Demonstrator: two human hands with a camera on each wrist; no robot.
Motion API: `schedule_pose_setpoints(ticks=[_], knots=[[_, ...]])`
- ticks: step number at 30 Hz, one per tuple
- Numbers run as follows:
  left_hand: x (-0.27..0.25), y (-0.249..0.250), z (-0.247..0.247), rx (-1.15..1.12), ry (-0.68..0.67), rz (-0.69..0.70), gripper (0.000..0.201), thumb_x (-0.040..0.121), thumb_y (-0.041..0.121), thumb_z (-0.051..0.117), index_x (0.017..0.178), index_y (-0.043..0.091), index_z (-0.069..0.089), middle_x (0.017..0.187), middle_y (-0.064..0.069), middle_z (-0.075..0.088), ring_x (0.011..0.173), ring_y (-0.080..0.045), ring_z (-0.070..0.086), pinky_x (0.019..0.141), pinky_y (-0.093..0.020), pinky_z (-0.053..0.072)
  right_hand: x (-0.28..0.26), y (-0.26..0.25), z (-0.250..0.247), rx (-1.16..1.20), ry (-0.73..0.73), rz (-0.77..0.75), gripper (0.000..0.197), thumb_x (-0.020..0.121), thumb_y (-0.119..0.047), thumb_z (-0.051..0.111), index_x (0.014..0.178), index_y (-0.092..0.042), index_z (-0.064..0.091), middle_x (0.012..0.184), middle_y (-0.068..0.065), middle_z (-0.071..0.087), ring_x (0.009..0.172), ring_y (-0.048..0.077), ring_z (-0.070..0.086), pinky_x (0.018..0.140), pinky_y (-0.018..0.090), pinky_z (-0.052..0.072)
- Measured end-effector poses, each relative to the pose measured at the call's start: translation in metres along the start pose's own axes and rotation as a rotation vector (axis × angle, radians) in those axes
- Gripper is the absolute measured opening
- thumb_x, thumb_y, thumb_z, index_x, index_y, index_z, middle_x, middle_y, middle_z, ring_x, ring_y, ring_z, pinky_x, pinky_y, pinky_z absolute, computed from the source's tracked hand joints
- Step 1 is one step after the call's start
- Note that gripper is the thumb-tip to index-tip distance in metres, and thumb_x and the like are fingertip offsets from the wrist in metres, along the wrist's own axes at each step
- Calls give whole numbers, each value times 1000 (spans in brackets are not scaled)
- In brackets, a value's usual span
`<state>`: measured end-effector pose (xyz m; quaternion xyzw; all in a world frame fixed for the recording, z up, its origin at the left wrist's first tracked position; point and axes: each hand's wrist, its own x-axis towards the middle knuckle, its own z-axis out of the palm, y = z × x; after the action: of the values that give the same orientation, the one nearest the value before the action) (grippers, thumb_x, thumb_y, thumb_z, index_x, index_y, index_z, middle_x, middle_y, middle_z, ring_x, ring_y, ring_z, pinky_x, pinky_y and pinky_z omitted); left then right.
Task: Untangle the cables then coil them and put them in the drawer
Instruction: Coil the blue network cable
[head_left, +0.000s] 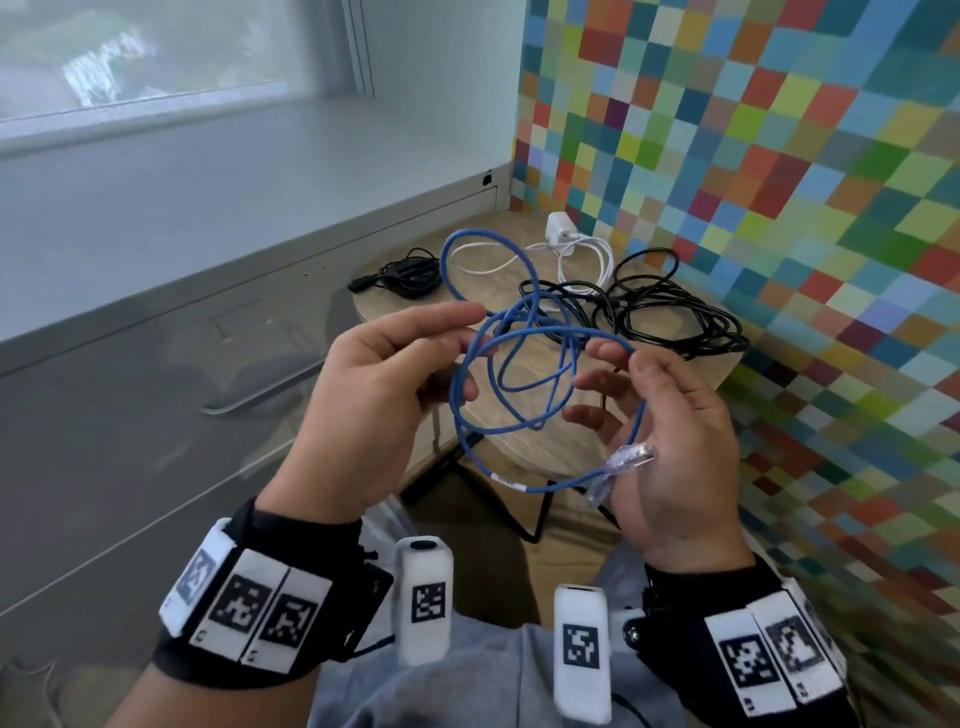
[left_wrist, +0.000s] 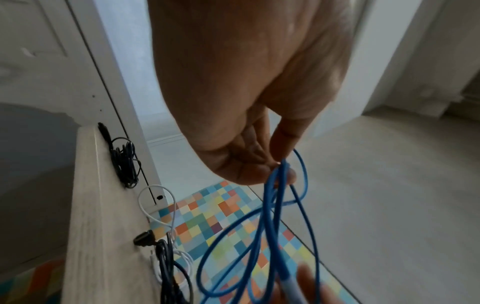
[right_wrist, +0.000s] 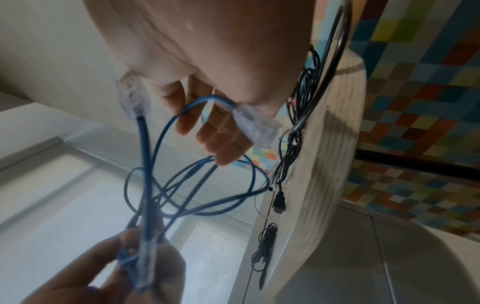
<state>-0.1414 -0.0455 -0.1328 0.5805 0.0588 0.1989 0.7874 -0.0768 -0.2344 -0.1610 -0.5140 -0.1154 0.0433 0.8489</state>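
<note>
Head view: wooden side table (head_left: 524, 441) carries the black cables (head_left: 670, 317) and white cable (head_left: 582, 260), well beyond both fingertips. Blue cable (head_left: 467, 441) loops hang between the hands, above the table. Left hand (head_left: 374, 410) pinches several strands; right hand (head_left: 670, 457) holds both clear plugs (head_left: 631, 457) against its palm, fingers loosely curled.

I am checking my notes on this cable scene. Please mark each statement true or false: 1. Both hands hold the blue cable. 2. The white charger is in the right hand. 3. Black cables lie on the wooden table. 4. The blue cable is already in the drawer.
1. True: the left hand pinches the blue cable and the right hand holds its loops.
2. False: the white charger lies on the wooden table.
3. True: the black cables lie there.
4. False: it is held up in both hands.
</note>
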Motion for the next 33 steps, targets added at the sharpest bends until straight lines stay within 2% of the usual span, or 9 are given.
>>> schedule_pose_setpoints(ticks=[3, 8, 13, 17, 19, 22, 26, 30, 33], knots=[[-1, 4, 0, -71, -90, -22, 34, 80, -3, 58, 107, 3, 76, 96, -21, 75, 62, -18, 58, 64, -24, 53, 2, 2, -3, -88, -10, -20, 29, 104, -2, 49, 101, -12, 76, 106, 13, 73, 85, 25, 66, 73, 38, 58], [-4, -1, 2, 106, -210, -13, 30, 83, -3, 67, 104, 14, 81, 94, -11, 76, 73, -15, 64, 74, -22, 54, -2, 1, 3, -94, -133, -66, 20, 89, -5, 59, 87, -14, 77, 92, 14, 74, 87, 26, 70, 85, 37, 57], [-8, 1, 9, 273, -302, 44, 29, 90, -10, 65, 105, 13, 75, 89, -7, 77, 83, -15, 72, 83, -23, 56, -4, 3, 5, -309, -133, -192, 13, 88, -20, 72, 94, -29, 65, 92, 3, 61, 83, 37, 64, 80, 46, 59], [-9, 2, 8, 311, -273, 106, 31, 92, -11, 64, 102, 16, 76, 92, -9, 79, 89, -16, 75, 85, -22, 56, -3, 0, 1, -538, -240, -295, 24, 98, -17, 68, 115, -34, 70, 120, 5, 66, 88, 24, 69, 75, 40, 61], [-8, 2, 8, 319, -210, 172, 30, 91, -12, 65, 98, 15, 75, 91, -7, 79, 91, -17, 76, 85, -23, 57, -4, -3, 3, -553, -284, -230, 14, 99, -17, 68, 105, -29, 74, 105, -1, 72, 80, 25, 68, 66, 35, 60], [-1, 3, 6, 242, -7, 307, 27, 90, -13, 65, 92, 13, 74, 88, -5, 78, 80, -17, 74, 79, -25, 57, -4, -7, 2, -539, -222, -180, 4, 93, -27, 68, 91, -29, 71, 81, -2, 70, 61, 24, 66, 58, 27, 55], [7, 16, -9, -60, 184, 352, 24, 88, -8, 58, 94, 11, 71, 84, -7, 68, 63, -18, 54, 63, -26, 44, 5, -10, -13, -490, 1, -175, 14, 103, -22, 62, 91, -19, 70, 79, 9, 71, 43, 21, 54, 46, 32, 48], [4, 22, -18, 17, 97, 216, 28, 90, 4, 50, 103, 11, 74, 77, -4, 49, 47, -11, 25, 45, -26, 18, 14, -11, -24, -420, 183, -148, 19, 104, -20, 61, 88, -22, 71, 71, 7, 72, 39, 16, 43, 40, 29, 38], [-1, 19, -17, 458, -53, 145, 20, 99, 24, 62, 106, 13, 78, 61, 17, 52, 49, 2, 39, 46, -13, 29, 15, -9, -26, -415, 230, -172, 20, 104, -22, 64, 86, -25, 73, 70, 6, 72, 42, 14, 48, 43, 28, 40]])
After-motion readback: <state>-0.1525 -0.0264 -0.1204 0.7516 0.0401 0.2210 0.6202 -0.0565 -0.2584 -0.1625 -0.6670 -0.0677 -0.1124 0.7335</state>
